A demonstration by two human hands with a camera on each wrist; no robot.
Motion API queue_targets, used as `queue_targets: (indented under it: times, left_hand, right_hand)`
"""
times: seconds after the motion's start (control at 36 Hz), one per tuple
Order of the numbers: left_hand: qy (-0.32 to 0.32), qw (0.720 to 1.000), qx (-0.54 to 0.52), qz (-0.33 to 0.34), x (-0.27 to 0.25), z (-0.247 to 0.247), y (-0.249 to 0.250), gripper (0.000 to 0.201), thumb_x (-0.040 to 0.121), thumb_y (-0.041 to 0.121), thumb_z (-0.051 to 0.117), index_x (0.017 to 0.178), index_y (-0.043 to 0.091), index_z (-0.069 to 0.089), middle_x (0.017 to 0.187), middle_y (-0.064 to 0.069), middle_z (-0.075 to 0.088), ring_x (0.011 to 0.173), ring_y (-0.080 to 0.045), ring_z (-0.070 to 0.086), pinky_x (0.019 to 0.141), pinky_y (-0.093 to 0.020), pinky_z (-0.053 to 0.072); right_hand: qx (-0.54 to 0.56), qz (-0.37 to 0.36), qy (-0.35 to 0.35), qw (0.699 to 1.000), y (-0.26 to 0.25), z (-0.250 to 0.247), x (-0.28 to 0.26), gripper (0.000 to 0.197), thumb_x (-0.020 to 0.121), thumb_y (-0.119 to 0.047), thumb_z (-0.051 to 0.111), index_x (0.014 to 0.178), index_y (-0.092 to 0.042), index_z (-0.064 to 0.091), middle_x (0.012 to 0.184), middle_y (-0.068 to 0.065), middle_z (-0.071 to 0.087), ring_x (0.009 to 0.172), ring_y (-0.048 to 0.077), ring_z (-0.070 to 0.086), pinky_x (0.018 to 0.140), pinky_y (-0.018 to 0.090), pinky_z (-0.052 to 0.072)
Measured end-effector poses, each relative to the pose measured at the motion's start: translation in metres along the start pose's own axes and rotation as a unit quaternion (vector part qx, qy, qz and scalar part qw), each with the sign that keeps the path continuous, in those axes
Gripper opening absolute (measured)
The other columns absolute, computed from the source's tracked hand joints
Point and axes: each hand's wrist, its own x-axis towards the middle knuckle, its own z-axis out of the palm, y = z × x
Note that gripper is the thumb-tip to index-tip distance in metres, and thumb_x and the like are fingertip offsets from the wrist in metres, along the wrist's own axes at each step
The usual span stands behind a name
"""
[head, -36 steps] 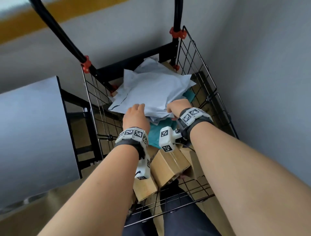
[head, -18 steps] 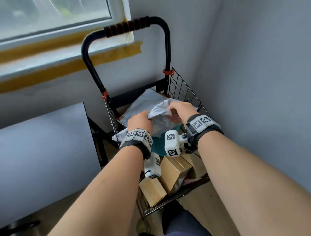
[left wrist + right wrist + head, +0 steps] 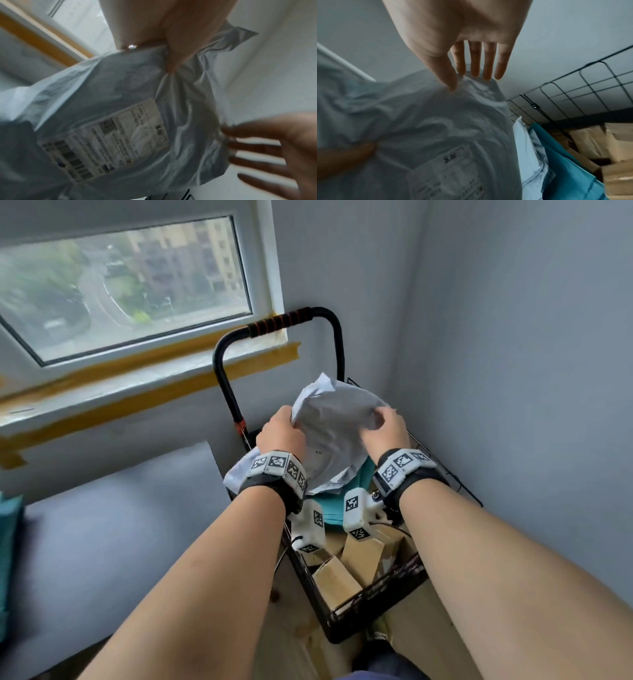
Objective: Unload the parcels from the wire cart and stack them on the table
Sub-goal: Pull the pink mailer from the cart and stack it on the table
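Forearms bare, no sleeves. Each wrist carries a black strap (image 3: 270,484) with white square-coded tags and a white camera block (image 3: 356,513).

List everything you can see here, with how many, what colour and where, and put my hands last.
white mailer bag: one, white, shipping label on its underside, lifted above the cart
wire cart: one, black, orange-banded handle, in the room corner
cardboard boxes: several, exact count unclear, brown, in the cart's near end
teal parcel: one, teal, in the cart under the lifted bag
table: one, grey, left of the cart
window: one, white frame, above the table
left hand: grips the bag's left edge
right hand: pinches the bag's right edge
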Motion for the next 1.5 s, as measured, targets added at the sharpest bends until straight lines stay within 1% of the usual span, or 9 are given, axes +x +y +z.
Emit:
queue_targets:
  times: [0.14,0.36,0.56,0.67,0.75,0.97,1.25,1.36,1.5]
  left_hand:
    - [0.026,0.981,0.16,0.109,-0.019,-0.022,0.016,0.024,0.078,0.0,0.041,0.089,0.021,0.038,0.105,-0.006,0.058,0.104,-0.031,0.049,0.093,-0.039,0.031]
    - [0.138,0.968,0.179,0.106,-0.038,-0.048,0.01,0.044,0.081,0.006,0.045,0.119,0.028,0.052,0.123,0.001,0.052,0.122,-0.025,0.039,0.113,-0.045,0.017]
    - [0.2,0.967,0.078,-0.135,-0.062,-0.055,-0.022,0.061,0.097,0.033,0.043,0.15,0.019,0.014,0.157,-0.005,0.011,0.144,-0.024,0.009,0.118,-0.041,0.006]
    - [0.155,0.942,0.022,-0.296,-0.086,-0.048,-0.055,0.058,0.097,0.042,0.041,0.143,0.009,0.028,0.15,-0.014,0.028,0.138,-0.031,0.026,0.112,-0.044,0.02]
    - [0.12,0.906,-0.084,-0.398,-0.105,-0.047,-0.076,0.063,0.095,0.05,0.039,0.135,0.002,0.041,0.139,-0.019,0.044,0.128,-0.035,0.042,0.104,-0.042,0.032]
    - [0.066,0.86,-0.293,-0.413,-0.122,-0.052,-0.119,0.103,0.067,0.087,0.024,0.127,0.007,0.052,0.122,-0.016,0.061,0.111,-0.035,0.06,0.098,-0.046,0.046]
    - [0.179,0.756,-0.494,-0.39,-0.139,-0.075,-0.158,0.054,0.057,0.022,0.084,0.103,0.003,0.061,0.092,-0.015,0.07,0.074,-0.025,0.067,0.082,-0.038,0.056]
    - [0.225,0.752,-0.479,-0.392,-0.12,-0.077,-0.224,0.09,0.028,0.033,0.084,0.109,0.003,0.061,0.1,-0.012,0.069,0.086,-0.028,0.07,0.087,-0.042,0.056]
    - [0.249,0.797,-0.43,-0.343,-0.142,-0.131,-0.226,0.044,0.054,0.013,0.078,0.096,0.008,0.065,0.101,-0.014,0.068,0.094,-0.031,0.066,0.089,-0.049,0.053]
  right_hand:
    - [-0.023,-0.089,0.0,0.996,-0.031,0.0,-0.021,0.058,0.085,-0.022,0.058,0.14,-0.029,0.04,0.133,0.008,0.045,0.118,0.026,0.052,0.1,0.038,0.045]
    - [-0.05,-0.098,-0.129,0.986,-0.048,0.002,-0.041,0.026,0.094,-0.014,0.045,0.089,-0.015,0.071,0.08,0.004,0.066,0.077,0.028,0.059,0.069,0.029,0.047]
    - [0.005,-0.084,-0.183,0.98,-0.049,0.01,-0.044,0.029,0.092,-0.025,0.059,0.068,-0.009,0.062,0.067,0.007,0.06,0.068,0.024,0.053,0.059,0.029,0.035]
    - [0.077,-0.041,-0.225,0.971,-0.048,0.017,-0.051,0.029,0.091,-0.024,0.062,0.065,-0.013,0.056,0.064,0.002,0.055,0.063,0.017,0.05,0.055,0.02,0.039]
    - [0.179,0.027,-0.283,0.942,-0.051,0.029,-0.06,0.019,0.092,-0.02,0.061,0.074,-0.016,0.059,0.075,0.007,0.066,0.073,0.024,0.062,0.08,0.039,0.056]
    - [0.355,0.176,-0.378,0.837,-0.051,0.041,-0.09,0.014,0.096,-0.008,0.052,0.085,-0.008,0.061,0.068,0.006,0.064,0.062,0.02,0.06,0.064,0.031,0.051]
    - [0.345,0.203,-0.429,0.809,-0.067,0.055,-0.119,0.019,0.099,-0.009,0.045,0.086,-0.006,0.059,0.075,0.01,0.06,0.065,0.024,0.058,0.064,0.035,0.05]
    - [0.293,0.169,-0.425,0.84,-0.076,0.077,-0.137,0.015,0.099,-0.006,0.044,0.096,-0.007,0.058,0.077,0.01,0.06,0.065,0.024,0.058,0.068,0.039,0.053]
    - [0.109,0.071,-0.408,0.904,-0.08,0.123,-0.161,0.032,0.098,-0.003,0.045,0.127,0.009,0.051,0.116,0.027,0.06,0.086,0.03,0.062,0.095,0.045,0.052]
